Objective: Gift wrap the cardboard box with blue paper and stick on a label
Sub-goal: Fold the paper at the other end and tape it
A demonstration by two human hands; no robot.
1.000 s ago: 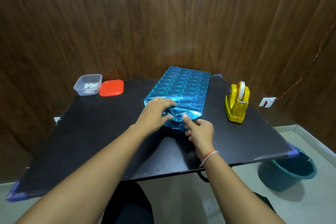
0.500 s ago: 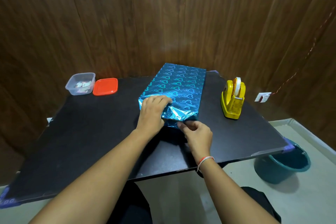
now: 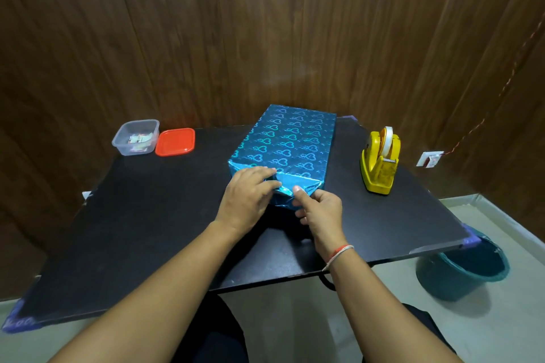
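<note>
The box (image 3: 287, 144), wrapped in blue heart-print paper, is seen lying flat near the centre of the black table (image 3: 132, 215), its long axis running from approx. 6 to 12 o'clock with a slight tilt to the right. The far end is set close to the wood-panel wall (image 3: 265, 23). The near end is covered by folded paper flaps, creased and shiny.

The left hand (image 3: 249, 200) is laid on the near left corner of the box, at approx. 7 o'clock of it. Its fingers (image 3: 265, 171) are held nearly straight and pressed flat on the top edge and the end flap; nothing is gripped by them.

The right hand (image 3: 320, 211) is placed at the near end, at approx. 5 o'clock of the box. Its thumb is pressed on the flap fold from above, the other fingers being curled under the lower paper edge, so the flap is pinched. A red-and-white thread band (image 3: 339, 253) is worn on the right wrist.

A yellow tape dispenser (image 3: 380, 162) w/ a tape roll is stood at 3 o'clock of the box, well apart from it. A clear tub (image 3: 136, 138) w/ small paper bits inside is seen at 9–10 o'clock, an orange lid (image 3: 175, 141) lying just beside it on its right. A teal bucket (image 3: 463, 268) is stood on the floor below the table's right corner.
</note>
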